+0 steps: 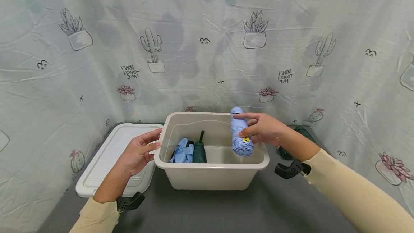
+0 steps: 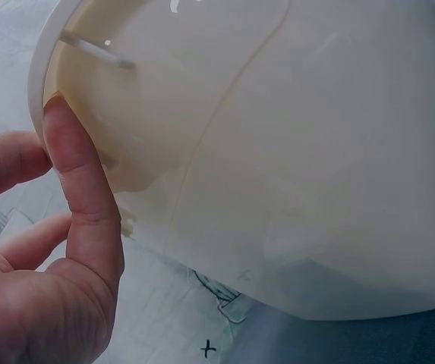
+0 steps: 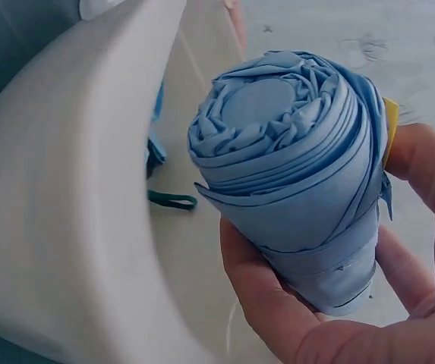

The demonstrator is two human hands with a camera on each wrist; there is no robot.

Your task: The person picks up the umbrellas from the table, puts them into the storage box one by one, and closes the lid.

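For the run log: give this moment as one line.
right hand: grips light blue folded umbrella over beige bin | left hand: touches bin rim | in bin: blue umbrella, dark green umbrella

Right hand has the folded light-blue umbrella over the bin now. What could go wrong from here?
1. The right hand holds the light-blue umbrella close to the bin's right wall; lowered as is, it might catch the rim.
2. A blue umbrella and a dark green umbrella already lie at the bin's left; a careless drop may land on them.
3. The left hand only touches the bin's left rim, so the bin may slide if bumped.
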